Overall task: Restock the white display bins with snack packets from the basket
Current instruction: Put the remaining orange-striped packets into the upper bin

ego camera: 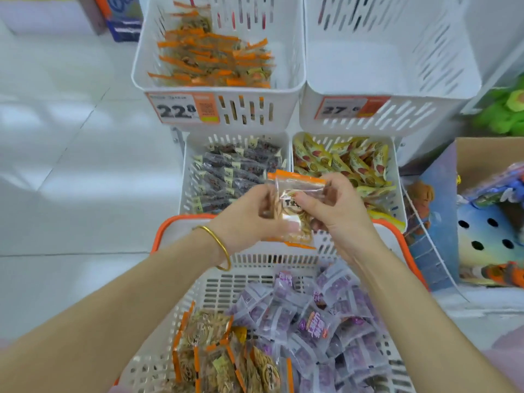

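Packet: I hold one snack packet (pixel 295 207) in the air between both hands, above the far rim of the basket and in front of the lower bins.
Packet axis: its long axis runs away from me, one orange sealed end towards the bins, the other towards the basket, slightly tilted.
Packet make: clear crinkly plastic pouch, flat and oblong, brown snacks showing through.
Left hand: my left hand (pixel 249 219) curls its fingers round the packet's left edge; a gold bangle (pixel 218 245) sits on that wrist.
Right hand: my right hand (pixel 337 205) pinches the right edge between thumb and bent fingers.
Basket: white slotted plastic basket (pixel 181 222) with an orange rim, holding orange-edged packets (pixel 221 353) beside a heap of purple packets (pixel 326 316).
Lower bins: white slotted walls; the lower left bin (pixel 187 165) holds dark packets, the lower right bin (pixel 395 165) yellow ones.
Upper bins: the upper left bin (pixel 218 90) holds matching orange-edged packets and carries a price tag (pixel 181 109) reading 22; the upper right bin (pixel 391 92) stands beside it, touching.
Right side: a cardboard box (pixel 487 148) of toys.
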Available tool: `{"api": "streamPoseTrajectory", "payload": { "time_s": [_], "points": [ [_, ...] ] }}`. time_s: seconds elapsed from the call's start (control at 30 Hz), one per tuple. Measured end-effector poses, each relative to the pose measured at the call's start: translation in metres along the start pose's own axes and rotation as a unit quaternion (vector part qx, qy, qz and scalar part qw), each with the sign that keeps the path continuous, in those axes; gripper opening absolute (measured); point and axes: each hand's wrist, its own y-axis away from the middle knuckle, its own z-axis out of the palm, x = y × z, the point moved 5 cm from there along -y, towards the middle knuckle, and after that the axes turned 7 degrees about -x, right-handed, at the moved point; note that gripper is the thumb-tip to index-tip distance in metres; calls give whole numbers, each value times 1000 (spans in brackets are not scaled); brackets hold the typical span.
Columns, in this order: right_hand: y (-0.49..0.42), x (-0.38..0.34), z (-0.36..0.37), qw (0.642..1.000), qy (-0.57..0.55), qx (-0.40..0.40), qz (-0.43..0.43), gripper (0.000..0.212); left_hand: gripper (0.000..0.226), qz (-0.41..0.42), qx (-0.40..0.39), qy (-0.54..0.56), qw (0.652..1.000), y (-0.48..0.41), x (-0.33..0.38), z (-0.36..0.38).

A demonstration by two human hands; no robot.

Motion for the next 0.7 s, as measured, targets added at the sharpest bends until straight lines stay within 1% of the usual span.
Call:
{"api": "streamPoseTrajectory", "payload": {
  "time_s": [0.03, 0.07, 0.13, 0.23, 0.27, 0.33, 0.4, 0.43, 0.47, 0.5, 0.53, 0.57, 0.63, 0.67, 0.7],
  "points": [
    [-6, -12, 0, 1000, -3, -2, -3, 31, 61, 17, -2, -8, 1000, -3, 8, -5],
    [-12, -25, 1, 1000, -13, -9, 0, 35, 65, 34, -2, -8, 999, -6, 17, -13],
    [-25, -53, 4, 998, -23, -52, 6, 40, 65, 70, 0, -13, 997, -12, 34, -30],
    [-47, -96, 14, 986, 30, -163, -2, 29, 64, 122, 4, -68, 990, -18, 64, -58],
    [-55, -109, 16, 981, 42, -188, -13, 23, 67, 138, 11, -92, 986, -20, 75, -67],
    [-77, -133, 17, 977, 57, -203, -36, 12, 67, 168, 30, -127, 977, -25, 97, -84],
    [-98, -158, 17, 978, 85, -179, -69, 13, 68, 202, 70, -167, 962, -31, 120, -101],
    [-109, -171, 17, 979, 102, -151, -95, 13, 67, 216, 102, -202, 950, -34, 130, -112],
    [-122, -183, 17, 978, 121, -113, -125, 13, 67, 222, 145, -254, 930, -36, 139, -123],
    [-137, -193, 16, 976, 140, -69, -155, 15, 66, 214, 202, -317, 902, -38, 145, -137],
    [-154, -200, 16, 970, 160, -21, -183, 17, 64, 196, 254, -378, 868, -39, 148, -150],
    [-172, -206, 17, 961, 181, 24, -207, 19, 61, 172, 288, -424, 841, -41, 148, -161],
    [-210, -210, 26, 940, 223, 83, -245, 12, 54, 129, 301, -482, 812, -49, 144, -178],
    [-227, -211, 32, 927, 252, 97, -260, 7, 52, 116, 298, -501, 804, -52, 142, -183],
    [-243, -210, 39, 914, 285, 104, -269, 8, 50, 107, 296, -513, 798, -56, 141, -187]
  ]
}}
